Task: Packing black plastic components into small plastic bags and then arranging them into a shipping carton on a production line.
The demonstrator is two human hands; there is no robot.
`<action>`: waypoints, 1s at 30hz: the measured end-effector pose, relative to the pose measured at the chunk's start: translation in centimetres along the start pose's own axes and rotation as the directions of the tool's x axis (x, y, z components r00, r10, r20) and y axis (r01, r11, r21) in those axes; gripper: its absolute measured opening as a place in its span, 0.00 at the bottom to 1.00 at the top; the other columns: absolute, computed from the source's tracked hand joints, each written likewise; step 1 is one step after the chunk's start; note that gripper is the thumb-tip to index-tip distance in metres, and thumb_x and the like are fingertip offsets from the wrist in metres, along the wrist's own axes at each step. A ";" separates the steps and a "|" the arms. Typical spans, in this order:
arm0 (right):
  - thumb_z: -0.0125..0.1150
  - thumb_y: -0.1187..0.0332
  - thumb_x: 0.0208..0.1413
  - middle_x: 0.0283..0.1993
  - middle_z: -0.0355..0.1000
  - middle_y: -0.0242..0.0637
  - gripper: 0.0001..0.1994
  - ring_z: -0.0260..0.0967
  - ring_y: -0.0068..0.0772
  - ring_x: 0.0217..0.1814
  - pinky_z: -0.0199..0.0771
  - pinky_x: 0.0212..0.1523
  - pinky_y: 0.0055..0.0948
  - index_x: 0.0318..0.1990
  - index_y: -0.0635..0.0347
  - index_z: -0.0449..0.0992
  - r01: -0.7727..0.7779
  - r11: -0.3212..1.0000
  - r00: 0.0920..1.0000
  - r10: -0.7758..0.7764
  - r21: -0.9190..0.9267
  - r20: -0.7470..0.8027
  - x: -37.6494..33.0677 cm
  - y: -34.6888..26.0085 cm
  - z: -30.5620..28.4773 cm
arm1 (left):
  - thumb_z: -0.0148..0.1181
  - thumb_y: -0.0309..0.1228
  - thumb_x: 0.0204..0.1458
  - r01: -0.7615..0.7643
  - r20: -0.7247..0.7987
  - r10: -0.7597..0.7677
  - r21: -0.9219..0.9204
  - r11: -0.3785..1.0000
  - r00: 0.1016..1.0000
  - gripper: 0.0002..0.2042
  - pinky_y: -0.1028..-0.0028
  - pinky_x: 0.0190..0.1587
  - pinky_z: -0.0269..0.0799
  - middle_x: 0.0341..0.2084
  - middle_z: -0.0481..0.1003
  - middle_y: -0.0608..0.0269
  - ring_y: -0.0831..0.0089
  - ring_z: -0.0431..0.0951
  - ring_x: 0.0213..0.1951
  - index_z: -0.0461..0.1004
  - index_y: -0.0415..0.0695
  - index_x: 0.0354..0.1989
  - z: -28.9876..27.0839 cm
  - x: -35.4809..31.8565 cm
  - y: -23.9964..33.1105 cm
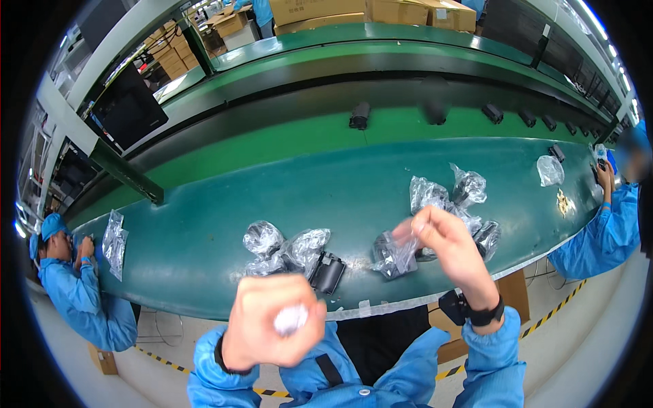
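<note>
My left hand [272,323] is closed in a fist near the table's front edge, around a small white thing [290,319] whose kind I cannot make out. At the front right, my right hand [449,245] has its fingers bent, with blurred tips at the upper edge of a clear plastic bag [394,257]. A dark part shows inside that bag. Between my hands a bare black rounded part [328,273] lies on the table. Beside it are several crumpled clear bags [306,245], some with dark contents. More bagged dark parts [430,194] form a pile beyond my right hand.
The green table [224,211] curves across in front of me. Behind it, black parts stand in a row on a green strip [299,143]. Co-workers in blue sit at the left [81,285] and right [598,231]. Cardboard boxes [320,10] stand at the back.
</note>
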State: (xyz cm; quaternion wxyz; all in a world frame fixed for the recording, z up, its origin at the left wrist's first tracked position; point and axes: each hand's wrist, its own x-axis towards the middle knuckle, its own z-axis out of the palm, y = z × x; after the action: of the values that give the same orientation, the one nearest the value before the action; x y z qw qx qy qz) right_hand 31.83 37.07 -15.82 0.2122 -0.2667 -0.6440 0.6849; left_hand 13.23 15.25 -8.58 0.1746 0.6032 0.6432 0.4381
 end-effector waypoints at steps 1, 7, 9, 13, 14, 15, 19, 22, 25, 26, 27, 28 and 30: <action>0.50 0.68 0.69 0.38 0.76 0.34 0.08 0.75 0.27 0.40 0.75 0.44 0.31 0.40 0.62 0.72 -0.071 0.969 0.997 0.060 0.237 0.054 0.7 -0.5 0.3 | 0.64 0.22 0.44 0.016 0.000 -0.016 0.081 0.997 1.000 0.05 0.71 0.20 0.67 0.15 0.72 0.58 0.63 0.73 0.15 0.73 0.41 0.22 -0.4 0.8 -0.3; 0.50 0.70 0.67 0.39 0.75 0.34 0.04 0.74 0.31 0.41 0.76 0.48 0.34 0.41 0.58 0.71 0.099 0.594 0.989 0.033 0.799 -0.147 2.5 1.2 2.6 | 0.77 0.45 0.42 0.196 0.199 -0.266 0.312 0.930 0.943 0.33 0.67 0.33 0.76 0.26 0.80 0.54 0.60 0.83 0.27 0.72 0.41 0.55 1.4 4.9 -2.4; 0.52 0.67 0.66 0.37 0.74 0.34 0.05 0.74 0.32 0.39 0.76 0.45 0.33 0.41 0.57 0.71 0.162 0.610 0.957 0.093 0.775 -0.273 3.0 2.0 4.3 | 0.77 0.44 0.43 0.223 0.208 -0.268 0.216 0.951 0.941 0.33 0.67 0.33 0.76 0.27 0.80 0.55 0.62 0.82 0.27 0.72 0.40 0.55 2.1 5.3 -2.5; 0.54 0.63 0.65 0.31 0.72 0.31 0.08 0.72 0.28 0.34 0.75 0.37 0.33 0.36 0.54 0.73 0.169 0.390 0.946 0.193 0.905 -0.260 4.1 4.1 6.7 | 0.78 0.39 0.44 0.232 0.157 -0.226 -0.023 0.972 0.961 0.33 0.70 0.32 0.75 0.28 0.80 0.58 0.68 0.81 0.26 0.71 0.40 0.57 3.1 5.5 -2.1; 0.53 0.63 0.65 0.31 0.72 0.31 0.08 0.72 0.29 0.33 0.75 0.37 0.33 0.36 0.54 0.73 0.161 0.398 0.944 0.203 0.903 -0.258 4.2 4.4 6.9 | 0.77 0.34 0.44 0.169 0.071 -0.168 -0.018 0.985 0.983 0.24 0.72 0.32 0.74 0.27 0.80 0.59 0.70 0.81 0.27 0.76 0.40 0.49 3.4 5.8 -1.5; 0.53 0.62 0.65 0.31 0.72 0.31 0.08 0.72 0.29 0.33 0.75 0.37 0.33 0.37 0.54 0.73 0.156 0.406 0.942 0.213 0.900 -0.260 4.4 5.0 7.0 | 0.77 0.34 0.44 0.155 0.092 -0.152 -0.023 0.988 0.984 0.24 0.72 0.32 0.74 0.27 0.80 0.59 0.70 0.81 0.27 0.76 0.40 0.49 3.9 6.2 -2.1; 0.52 0.62 0.65 0.35 0.74 0.35 0.10 0.76 0.34 0.38 0.78 0.43 0.37 0.40 0.57 0.73 0.167 0.316 0.928 0.269 0.934 -0.257 3.4 5.3 6.6 | 0.74 0.34 0.47 0.058 0.105 -0.060 0.014 0.998 0.993 0.12 0.69 0.30 0.72 0.21 0.76 0.55 0.67 0.80 0.25 0.78 0.39 0.27 5.7 7.8 -3.8; 0.53 0.62 0.65 0.40 0.75 0.34 0.09 0.76 0.33 0.41 0.78 0.46 0.37 0.41 0.55 0.74 0.087 0.251 0.933 0.318 0.964 -0.167 3.5 5.7 8.6 | 0.68 0.31 0.49 0.048 0.069 -0.052 0.061 0.997 0.996 0.08 0.69 0.28 0.71 0.19 0.76 0.59 0.72 0.76 0.23 0.78 0.39 0.28 4.1 8.1 -5.8; 0.57 0.55 0.65 0.44 0.72 0.30 0.18 0.73 0.29 0.49 0.78 0.43 0.37 0.58 0.49 0.68 -0.092 0.258 0.983 0.176 0.962 0.047 3.2 8.1 8.2 | 0.68 0.27 0.44 0.087 -0.043 -0.082 0.140 0.986 0.996 0.10 0.72 0.25 0.64 0.16 0.72 0.60 0.74 0.70 0.21 0.71 0.38 0.23 3.1 8.3 -5.9; 0.57 0.55 0.65 0.47 0.73 0.30 0.22 0.73 0.29 0.50 0.79 0.46 0.38 0.62 0.50 0.65 -0.060 0.352 0.981 0.196 0.934 -0.011 2.3 6.9 8.0 | 0.63 0.24 0.51 0.047 -0.056 -0.041 0.115 0.992 0.998 0.09 0.75 0.26 0.62 0.17 0.71 0.66 0.79 0.69 0.23 0.69 0.38 0.23 3.5 8.7 -5.0; 0.58 0.54 0.64 0.50 0.73 0.31 0.26 0.72 0.29 0.51 0.80 0.48 0.40 0.66 0.51 0.61 -0.040 0.441 0.975 0.213 0.896 -0.061 1.4 6.0 7.6 | 0.63 0.24 0.51 0.015 -0.039 -0.011 0.105 0.994 0.999 0.09 0.75 0.26 0.62 0.17 0.71 0.66 0.79 0.69 0.23 0.69 0.38 0.23 3.8 9.5 -4.7; 0.61 0.59 0.63 0.54 0.70 0.32 0.32 0.70 0.28 0.53 0.78 0.48 0.37 0.70 0.51 0.55 -0.099 0.511 0.980 0.198 0.854 -0.005 0.9 5.7 6.8 | 0.62 0.24 0.51 0.039 -0.038 -0.036 0.092 0.995 0.999 0.10 0.76 0.26 0.61 0.17 0.71 0.66 0.80 0.69 0.22 0.67 0.38 0.23 3.8 9.9 -4.2; 0.62 0.61 0.62 0.53 0.69 0.33 0.31 0.69 0.28 0.53 0.77 0.48 0.35 0.69 0.51 0.57 -0.083 0.552 0.990 0.140 0.830 0.006 0.7 7.5 5.8 | 0.61 0.23 0.52 0.067 -0.033 -0.065 0.054 0.996 0.997 0.11 0.76 0.25 0.61 0.15 0.71 0.64 0.81 0.68 0.21 0.64 0.39 0.23 4.1 10.9 -3.2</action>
State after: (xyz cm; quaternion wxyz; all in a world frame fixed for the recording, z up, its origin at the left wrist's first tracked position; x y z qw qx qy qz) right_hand 28.02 32.48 -23.23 0.2881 -0.1971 -0.2222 0.9104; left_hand 12.08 27.16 -10.03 0.1624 0.5794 0.6772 0.4235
